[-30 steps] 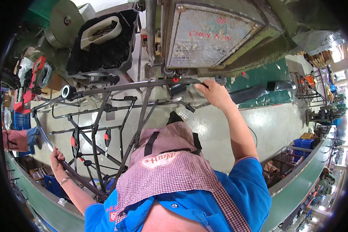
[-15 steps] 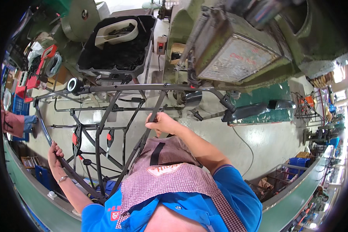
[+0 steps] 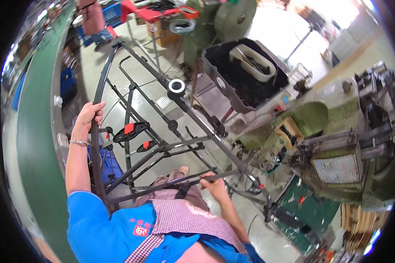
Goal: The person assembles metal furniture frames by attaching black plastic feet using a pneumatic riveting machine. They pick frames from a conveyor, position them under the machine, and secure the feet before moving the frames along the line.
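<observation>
A large black tubular metal frame (image 3: 96, 151), resembling a stroller chassis, stretches in front of my body. My left hand (image 3: 89, 117) is closed around its left side tube. Lower and to the right, my right hand (image 3: 216, 185) grips a flat bar of the same frame, with the thumb on top. Between them are two black plastic fittings with red parts, one a larger red-buttoned bracket (image 3: 129, 129). A white ring (image 3: 177, 87) sits on the far long tube. My apron covers part of the near end.
A black bin (image 3: 215, 72) holding dark parts and a cream tray (image 3: 253, 62) stands beyond the frame. Green machinery (image 3: 338, 144) is at the right. Along the left runs a green-topped conveyor or bench (image 3: 35, 144). Another person's pink garment (image 3: 91, 17) shows at upper left.
My view has swung left, and the frame with both hands on it has turned relative to the machines. The left hand now sits higher in the picture, the right hand lower.
</observation>
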The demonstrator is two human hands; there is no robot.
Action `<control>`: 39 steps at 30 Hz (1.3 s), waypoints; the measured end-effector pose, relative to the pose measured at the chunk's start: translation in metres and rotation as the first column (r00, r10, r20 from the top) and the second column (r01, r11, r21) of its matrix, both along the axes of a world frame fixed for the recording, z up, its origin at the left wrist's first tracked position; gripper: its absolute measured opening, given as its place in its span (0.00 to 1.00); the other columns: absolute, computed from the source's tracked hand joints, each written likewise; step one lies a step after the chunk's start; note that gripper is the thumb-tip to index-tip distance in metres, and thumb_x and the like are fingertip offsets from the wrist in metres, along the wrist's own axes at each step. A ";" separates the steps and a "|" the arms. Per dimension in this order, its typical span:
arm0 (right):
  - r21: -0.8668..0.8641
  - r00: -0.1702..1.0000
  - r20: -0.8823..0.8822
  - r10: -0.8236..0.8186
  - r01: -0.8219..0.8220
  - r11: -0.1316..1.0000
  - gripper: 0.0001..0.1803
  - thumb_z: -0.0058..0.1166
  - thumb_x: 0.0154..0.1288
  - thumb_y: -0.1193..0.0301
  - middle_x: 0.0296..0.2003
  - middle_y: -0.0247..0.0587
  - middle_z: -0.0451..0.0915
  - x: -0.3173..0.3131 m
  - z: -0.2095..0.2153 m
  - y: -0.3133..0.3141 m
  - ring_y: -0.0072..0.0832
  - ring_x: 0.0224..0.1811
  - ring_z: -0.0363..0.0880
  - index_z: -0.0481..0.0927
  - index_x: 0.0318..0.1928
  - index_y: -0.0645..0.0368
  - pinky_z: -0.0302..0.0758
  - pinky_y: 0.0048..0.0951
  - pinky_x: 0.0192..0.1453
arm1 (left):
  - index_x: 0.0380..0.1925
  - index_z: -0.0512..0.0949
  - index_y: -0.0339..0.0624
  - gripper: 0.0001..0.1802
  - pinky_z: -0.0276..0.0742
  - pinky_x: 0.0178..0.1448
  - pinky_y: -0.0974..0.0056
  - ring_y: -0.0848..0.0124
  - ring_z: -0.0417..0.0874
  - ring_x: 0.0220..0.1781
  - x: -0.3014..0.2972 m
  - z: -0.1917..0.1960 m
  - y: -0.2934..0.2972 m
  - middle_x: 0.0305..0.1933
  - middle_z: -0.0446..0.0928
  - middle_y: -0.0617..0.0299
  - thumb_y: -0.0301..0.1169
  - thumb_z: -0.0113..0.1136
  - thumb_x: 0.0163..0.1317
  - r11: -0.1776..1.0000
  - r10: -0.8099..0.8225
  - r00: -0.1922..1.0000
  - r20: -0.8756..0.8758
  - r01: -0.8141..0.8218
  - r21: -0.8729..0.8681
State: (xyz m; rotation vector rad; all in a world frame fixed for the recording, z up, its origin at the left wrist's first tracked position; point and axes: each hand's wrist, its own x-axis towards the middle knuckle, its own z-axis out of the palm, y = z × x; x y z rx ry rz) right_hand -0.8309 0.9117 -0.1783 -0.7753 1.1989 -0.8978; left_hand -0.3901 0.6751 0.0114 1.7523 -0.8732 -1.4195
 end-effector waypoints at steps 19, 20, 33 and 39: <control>-0.409 0.996 0.055 -0.064 0.081 0.909 0.06 0.44 0.65 0.84 0.36 0.49 0.82 0.198 0.061 -0.159 0.33 0.41 0.82 0.71 0.40 0.63 0.78 0.31 0.45 | 0.21 0.71 0.41 0.15 0.62 0.16 0.67 0.76 0.65 0.12 0.232 -0.016 -0.076 0.17 0.69 0.66 0.34 0.66 0.57 0.968 0.122 0.981 0.154 -0.083 -0.237; -0.477 0.996 -0.008 -0.084 0.070 0.876 0.05 0.44 0.66 0.83 0.34 0.47 0.82 0.212 0.092 -0.178 0.32 0.38 0.82 0.71 0.40 0.63 0.78 0.30 0.45 | 0.22 0.73 0.38 0.15 0.63 0.17 0.66 0.74 0.68 0.14 0.253 -0.032 -0.099 0.17 0.71 0.63 0.35 0.68 0.55 0.986 0.110 0.955 0.276 -0.069 -0.153; -0.293 0.943 -0.143 -0.302 0.251 0.923 0.08 0.46 0.70 0.68 0.18 0.30 0.64 0.362 0.262 -0.323 0.17 0.11 0.58 0.69 0.42 0.60 0.56 0.21 0.12 | 0.40 0.77 0.30 0.17 0.78 0.46 0.56 0.50 0.81 0.46 0.200 -0.240 -0.182 0.44 0.79 0.43 0.29 0.62 0.50 0.896 -0.391 0.718 0.576 0.441 0.058; -0.010 0.952 -0.040 -0.303 0.303 0.953 0.13 0.46 0.70 0.60 0.18 0.31 0.65 0.341 0.091 -0.399 0.20 0.11 0.60 0.73 0.44 0.57 0.59 0.23 0.13 | 0.47 0.74 0.37 0.23 0.72 0.55 0.55 0.52 0.74 0.55 0.124 0.012 -0.231 0.50 0.74 0.51 0.23 0.66 0.47 -0.002 0.012 0.888 0.460 0.460 -0.888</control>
